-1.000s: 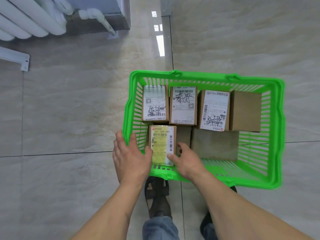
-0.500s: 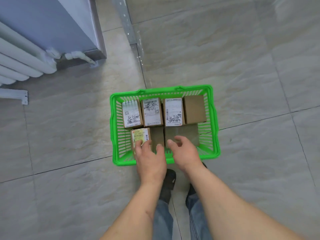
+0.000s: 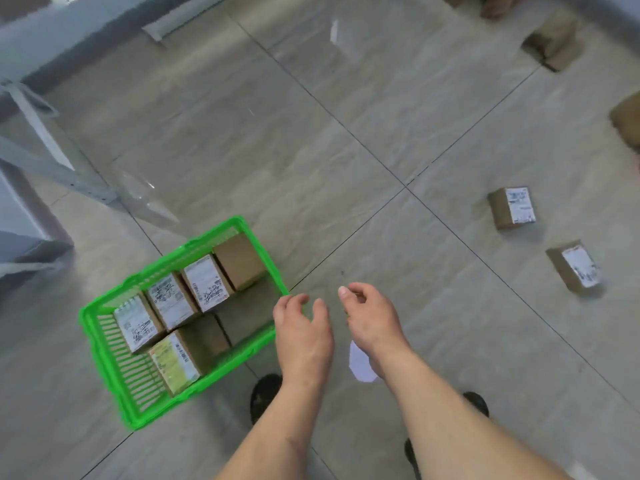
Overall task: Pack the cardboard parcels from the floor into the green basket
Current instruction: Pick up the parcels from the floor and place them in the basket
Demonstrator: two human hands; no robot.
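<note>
The green basket (image 3: 104,355) stands on the floor at lower left with several cardboard parcels packed inside, among them one with a yellow label (image 3: 175,365). My left hand (image 3: 303,336) hangs just right of the basket's near corner, fingers loosely curled and holding nothing. My right hand (image 3: 372,315) is beside it over bare floor, also holding nothing. Two labelled parcels lie on the floor to the right, one farther off (image 3: 512,207) and one nearer (image 3: 576,266). More brown parcels sit at the far right (image 3: 552,43) and the right edge (image 3: 628,121).
A grey metal frame (image 3: 62,174) and a wall base stand at the left. A white scrap of paper (image 3: 360,365) lies on the tiles under my right wrist. My dark shoes (image 3: 265,393) show below the hands.
Both hands have let go of the parcels and lifted out of the basket. The view has risen and swung right, bringing loose parcels on the floor into sight.
</note>
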